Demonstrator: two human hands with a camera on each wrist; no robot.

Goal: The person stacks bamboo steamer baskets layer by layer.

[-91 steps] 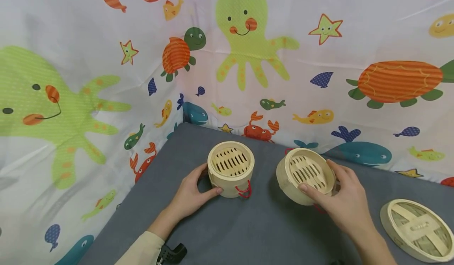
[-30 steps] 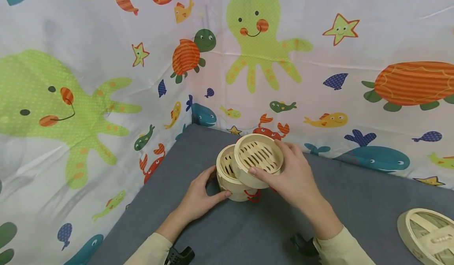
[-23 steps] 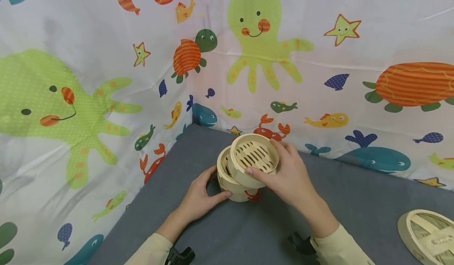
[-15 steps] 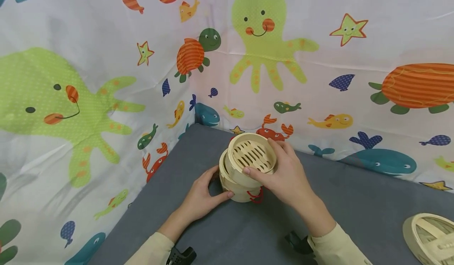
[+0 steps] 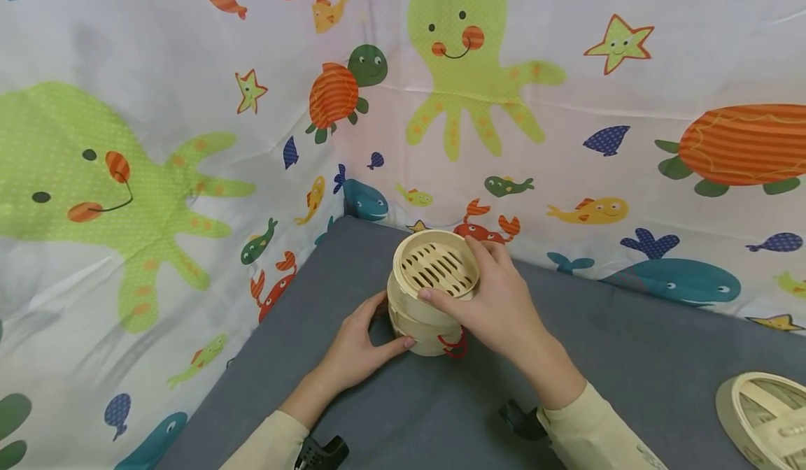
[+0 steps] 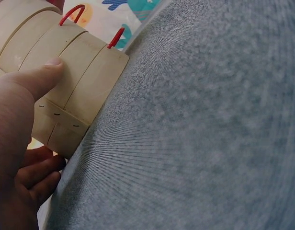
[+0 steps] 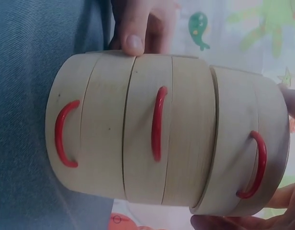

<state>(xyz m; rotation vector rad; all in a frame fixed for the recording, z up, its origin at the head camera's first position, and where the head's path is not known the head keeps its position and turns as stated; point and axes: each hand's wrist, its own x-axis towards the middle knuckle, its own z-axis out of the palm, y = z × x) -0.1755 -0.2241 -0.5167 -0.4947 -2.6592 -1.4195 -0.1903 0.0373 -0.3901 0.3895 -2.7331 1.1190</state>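
Note:
In the head view a stack of small bamboo steamer baskets stands on the dark cloth. The right wrist view shows three tiers with red loop handles: a bottom basket [image 7: 102, 129], a middle basket [image 7: 190, 129] and a top basket [image 7: 238, 139]. My right hand [image 5: 494, 298] pinches the top basket's rim from the right, thumb in front; this basket sits on the middle one, slightly out of line. Around the lower two my left hand [image 5: 359, 344] curls from the left, its thumb [image 6: 47, 74] near the seam between them. Slatted floor shows inside the top basket.
A round woven bamboo lid [image 5: 762, 421] lies on the grey-blue cloth [image 5: 630, 379] at the right, cut off by the frame. Behind, a white curtain [image 5: 567, 134] printed with sea animals hangs along the back and left edges.
My right hand has carried the top basket leftward from beside the stack, over the lower baskets and down onto them. Its offset has shrunk. My left hand has kept its hold.

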